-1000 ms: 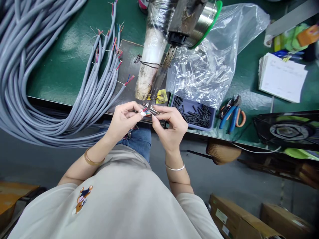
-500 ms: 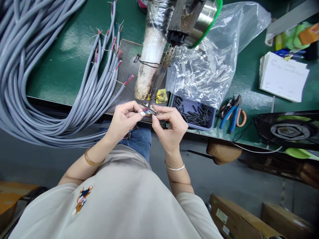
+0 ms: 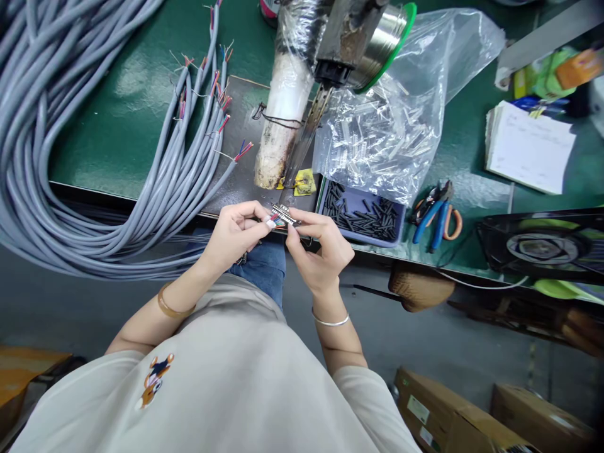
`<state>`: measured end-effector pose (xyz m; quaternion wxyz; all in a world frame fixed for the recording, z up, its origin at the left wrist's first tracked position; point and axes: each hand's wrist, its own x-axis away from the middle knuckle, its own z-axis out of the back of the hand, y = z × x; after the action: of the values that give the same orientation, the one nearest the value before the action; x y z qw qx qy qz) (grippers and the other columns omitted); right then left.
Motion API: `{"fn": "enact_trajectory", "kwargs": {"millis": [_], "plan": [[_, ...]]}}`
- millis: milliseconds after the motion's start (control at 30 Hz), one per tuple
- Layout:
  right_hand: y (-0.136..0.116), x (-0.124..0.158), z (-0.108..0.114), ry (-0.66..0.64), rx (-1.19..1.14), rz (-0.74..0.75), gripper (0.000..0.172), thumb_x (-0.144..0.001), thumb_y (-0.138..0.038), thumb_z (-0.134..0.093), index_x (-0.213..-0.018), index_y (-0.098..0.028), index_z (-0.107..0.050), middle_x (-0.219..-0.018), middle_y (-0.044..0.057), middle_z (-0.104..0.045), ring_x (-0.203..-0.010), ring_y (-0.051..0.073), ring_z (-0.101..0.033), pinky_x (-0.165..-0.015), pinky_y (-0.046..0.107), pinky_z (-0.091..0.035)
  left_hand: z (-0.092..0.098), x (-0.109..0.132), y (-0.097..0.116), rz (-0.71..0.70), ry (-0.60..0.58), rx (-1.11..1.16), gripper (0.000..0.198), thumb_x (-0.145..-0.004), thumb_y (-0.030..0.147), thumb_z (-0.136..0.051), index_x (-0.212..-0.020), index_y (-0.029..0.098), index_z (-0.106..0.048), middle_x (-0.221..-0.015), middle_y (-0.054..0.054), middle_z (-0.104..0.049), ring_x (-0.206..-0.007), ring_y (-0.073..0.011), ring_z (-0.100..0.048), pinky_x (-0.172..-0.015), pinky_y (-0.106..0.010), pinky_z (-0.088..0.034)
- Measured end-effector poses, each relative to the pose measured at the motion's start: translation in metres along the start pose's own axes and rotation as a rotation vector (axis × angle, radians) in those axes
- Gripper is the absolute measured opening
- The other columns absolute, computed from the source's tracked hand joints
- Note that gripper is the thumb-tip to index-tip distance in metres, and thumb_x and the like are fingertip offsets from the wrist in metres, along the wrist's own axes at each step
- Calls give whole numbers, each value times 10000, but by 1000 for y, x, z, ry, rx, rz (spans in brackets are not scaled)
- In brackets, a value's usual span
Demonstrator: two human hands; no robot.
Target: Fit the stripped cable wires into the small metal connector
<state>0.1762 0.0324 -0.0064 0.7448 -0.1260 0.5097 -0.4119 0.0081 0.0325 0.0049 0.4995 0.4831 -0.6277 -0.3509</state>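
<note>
Between my two hands is a small multi-pin connector (image 3: pixel 285 215) with thin coloured wires (image 3: pixel 278 221) at its near side. My left hand (image 3: pixel 238 233) is closed, thumb and forefinger pinching the wires at the connector's left end. With thumb and forefinger my right hand (image 3: pixel 323 242) grips the connector's right end. Just beyond it, the soldering iron's tip (image 3: pixel 293 170) points down toward the connector from a fixed mount. Beside the iron stands a white, plastic-wrapped tube (image 3: pixel 278 138) with a scorched end. A yellow sponge (image 3: pixel 305 182) lies under the tip.
A large bundle of grey cables (image 3: pixel 94 157) with stripped ends covers the left. On the right are a solder spool (image 3: pixel 384 47), a clear bag of metal parts (image 3: pixel 382 132), a tray of black sleeves (image 3: pixel 363 217), blue-handled pliers (image 3: pixel 436 220), a paper stack (image 3: pixel 528 148) and a fan (image 3: pixel 542 245).
Both hands have drawn the connector slightly toward my body, away from the soldering iron's tip. The connector's pin row now shows more plainly. My grip looks the same.
</note>
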Motion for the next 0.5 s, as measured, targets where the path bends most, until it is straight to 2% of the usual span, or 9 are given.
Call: {"fn": "enact_trajectory", "kwargs": {"millis": [100,167,233,333,500], "plan": [[-2,0,0,9,-93,-167,140,-902,-147,-702,-844,-248,-625,-994,18,-809,-894,180,-786,-752,317,-653,4,3,1,25,-62,-15,145,-687,228,-805,-658,153,-685,-451,49,-520,-349,-36,-406,-356,-159,-309],[-4,-1,1,-11,-173,-312,142,-913,-190,-701,-813,-232,-610,-968,22,-802,-843,161,-780,-690,275,-649,5,5,2,33,-87,8,150,-679,236,-819,-671,144,-701,-444,46,-528,-349,-38,-417,-357,-157,-315],[-6,-1,0,-28,-220,-395,151,-914,-221,-712,-801,-221,-611,-944,20,-798,-806,145,-776,-638,235,-635,5,6,3,24,-73,42,154,-668,236,-822,-669,138,-703,-461,36,-554,-350,-37,-426,-349,-154,-311],[-8,0,-1,-2,-185,-337,107,-914,-201,-720,-834,-222,-652,-956,15,-803,-859,151,-784,-689,249,-647,3,6,3,-18,-19,68,139,-667,215,-807,-658,139,-691,-489,37,-563,-349,-32,-427,-337,-148,-306],[-7,0,-5,25,-44,-122,111,-917,-147,-698,-873,-241,-660,-1000,32,-810,-919,190,-789,-790,354,-659,-1,5,1,-94,53,65,149,-675,190,-785,-626,142,-652,-738,-21,-714,-370,-3,-426,-326,-143,-317]]}}
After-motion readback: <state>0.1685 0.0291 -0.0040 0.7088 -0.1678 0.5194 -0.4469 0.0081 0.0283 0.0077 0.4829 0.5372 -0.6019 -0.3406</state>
